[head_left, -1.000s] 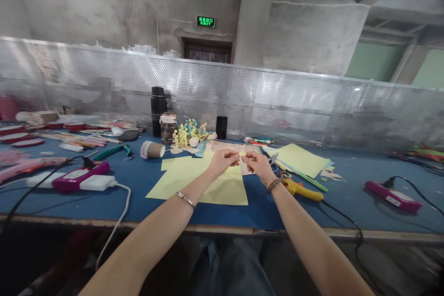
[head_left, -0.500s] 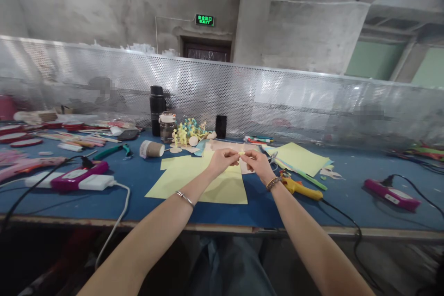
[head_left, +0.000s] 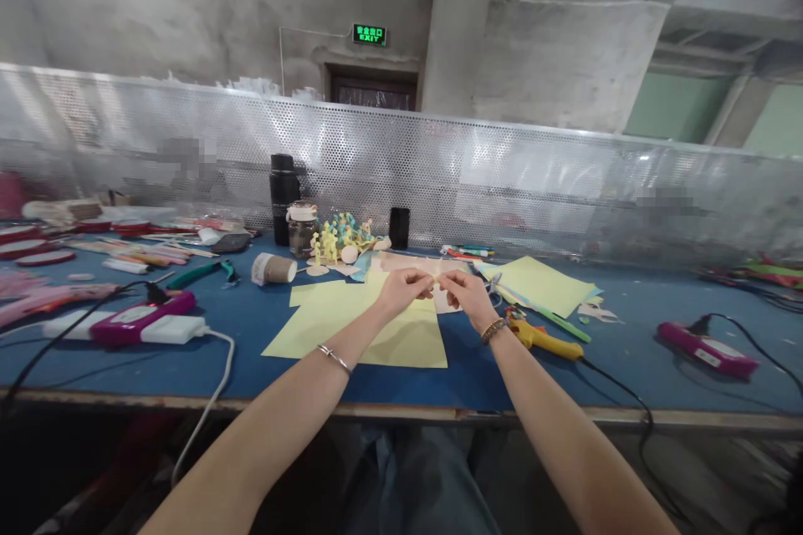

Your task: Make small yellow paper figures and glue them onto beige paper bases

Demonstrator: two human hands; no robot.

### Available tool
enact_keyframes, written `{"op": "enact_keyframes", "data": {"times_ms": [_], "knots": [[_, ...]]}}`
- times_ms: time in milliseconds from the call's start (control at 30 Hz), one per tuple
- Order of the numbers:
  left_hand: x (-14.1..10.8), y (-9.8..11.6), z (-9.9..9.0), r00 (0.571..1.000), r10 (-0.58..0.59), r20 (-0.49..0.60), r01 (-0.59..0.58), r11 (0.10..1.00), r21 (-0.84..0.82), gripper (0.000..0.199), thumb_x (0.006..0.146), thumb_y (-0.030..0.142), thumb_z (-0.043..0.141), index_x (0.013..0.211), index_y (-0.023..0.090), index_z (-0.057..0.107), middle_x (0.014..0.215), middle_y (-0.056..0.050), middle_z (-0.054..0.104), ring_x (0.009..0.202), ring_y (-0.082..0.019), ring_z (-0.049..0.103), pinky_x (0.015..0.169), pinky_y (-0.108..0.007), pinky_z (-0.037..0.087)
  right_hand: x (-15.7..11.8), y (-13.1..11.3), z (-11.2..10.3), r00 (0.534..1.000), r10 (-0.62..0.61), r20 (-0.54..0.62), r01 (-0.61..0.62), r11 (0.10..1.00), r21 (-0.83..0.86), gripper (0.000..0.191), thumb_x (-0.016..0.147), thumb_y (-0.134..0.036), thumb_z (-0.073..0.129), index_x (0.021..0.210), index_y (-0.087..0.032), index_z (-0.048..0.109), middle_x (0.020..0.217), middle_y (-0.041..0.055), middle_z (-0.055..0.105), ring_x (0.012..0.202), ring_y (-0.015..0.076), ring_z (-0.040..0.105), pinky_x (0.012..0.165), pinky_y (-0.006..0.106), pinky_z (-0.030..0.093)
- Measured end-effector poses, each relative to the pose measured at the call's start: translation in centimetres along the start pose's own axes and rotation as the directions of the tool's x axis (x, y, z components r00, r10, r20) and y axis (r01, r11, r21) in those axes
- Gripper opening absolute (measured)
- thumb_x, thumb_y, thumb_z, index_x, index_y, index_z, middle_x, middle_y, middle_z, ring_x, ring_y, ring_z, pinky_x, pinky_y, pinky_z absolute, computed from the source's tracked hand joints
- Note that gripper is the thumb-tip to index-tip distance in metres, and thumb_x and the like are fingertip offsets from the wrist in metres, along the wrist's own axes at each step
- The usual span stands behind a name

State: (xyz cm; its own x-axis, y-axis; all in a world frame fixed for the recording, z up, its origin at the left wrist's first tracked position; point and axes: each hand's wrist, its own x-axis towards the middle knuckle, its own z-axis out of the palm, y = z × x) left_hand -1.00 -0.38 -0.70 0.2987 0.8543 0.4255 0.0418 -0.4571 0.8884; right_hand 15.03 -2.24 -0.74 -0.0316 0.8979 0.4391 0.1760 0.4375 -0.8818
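Note:
My left hand (head_left: 405, 291) and my right hand (head_left: 462, 292) meet fingertip to fingertip above the table. Between their pinched fingers is a small pale yellow piece (head_left: 437, 274), partly hidden; it looks like paper. Both hands are closed on it. Beneath them lie large yellow paper sheets (head_left: 357, 334). A peach-coloured sheet (head_left: 417, 262) lies just behind the hands. Close to my right wrist are scissors (head_left: 494, 288) and a yellow glue gun (head_left: 552, 343) with a black cord.
At the back stand a black bottle (head_left: 283, 196), a jar (head_left: 303, 230), a cluster of yellow and blue paper shapes (head_left: 342, 241) and a phone (head_left: 400, 227). A paper cup (head_left: 276, 269) lies tipped. Purple power strips (head_left: 708, 351) with cords sit right and left. A perforated metal screen (head_left: 533, 184) borders the table.
The fingertips have shifted very slightly around the small yellow piece, my right hand's fingers a touch. Everything else stays where it was.

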Motion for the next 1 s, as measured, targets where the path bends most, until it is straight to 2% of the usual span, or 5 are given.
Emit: {"op": "enact_keyframes", "data": {"times_ms": [267,567,833,1000], "knots": [[0.06,-0.12,-0.06,1.0,-0.012,-0.011,0.012,1.0,-0.016,0.025,0.074,0.037,0.062,0.076,0.012,0.064,0.066,-0.004,0.066,0.062,-0.014,0.064,0.061,-0.025,0.052,-0.26,-0.52,0.05,1.0,0.018,0.016,-0.019,0.999,0.032,0.03,0.07,-0.045,0.058,0.068,-0.015,0.058,0.048,-0.0025,0.05,0.039,0.0068,0.042,0.037,0.019,0.031],[0.15,-0.31,0.05,1.0,-0.012,0.0,0.012,1.0,-0.011,0.024,0.074,0.036,0.061,0.074,0.013,0.063,0.068,-0.005,0.066,0.061,-0.013,0.063,0.06,-0.024,0.051,0.03,0.1,-0.06,1.0,-0.014,0.013,0.015,0.999,-0.048,0.03,0.07,-0.045,0.059,0.065,-0.015,0.058,0.049,-0.0023,0.052,0.039,0.0069,0.043,0.038,0.019,0.032],[0.03,-0.39,0.15,0.997,0.07,-0.027,-0.068,0.996,0.055,0.025,0.066,0.036,0.068,0.074,0.013,0.063,0.067,-0.004,0.066,0.059,-0.013,0.062,0.056,-0.022,0.049,-0.03,0.02,-0.03,1.0,-0.006,0.017,0.006,0.999,-0.047,0.032,0.07,-0.046,0.059,0.062,-0.016,0.057,0.042,-0.0035,0.047,0.037,0.0075,0.042,0.037,0.019,0.031],[0.08,-0.45,0.13,0.999,0.041,-0.016,-0.04,0.999,0.015,0.027,0.069,0.039,0.066,0.076,0.013,0.061,0.067,-0.004,0.066,0.059,-0.013,0.063,0.056,-0.023,0.049,-0.21,-0.43,0.08,1.0,0.009,0.022,-0.008,1.0,-0.016,0.031,0.069,-0.046,0.059,0.063,-0.016,0.058,0.043,-0.0029,0.049,0.038,0.0077,0.042,0.037,0.02,0.031]]}}
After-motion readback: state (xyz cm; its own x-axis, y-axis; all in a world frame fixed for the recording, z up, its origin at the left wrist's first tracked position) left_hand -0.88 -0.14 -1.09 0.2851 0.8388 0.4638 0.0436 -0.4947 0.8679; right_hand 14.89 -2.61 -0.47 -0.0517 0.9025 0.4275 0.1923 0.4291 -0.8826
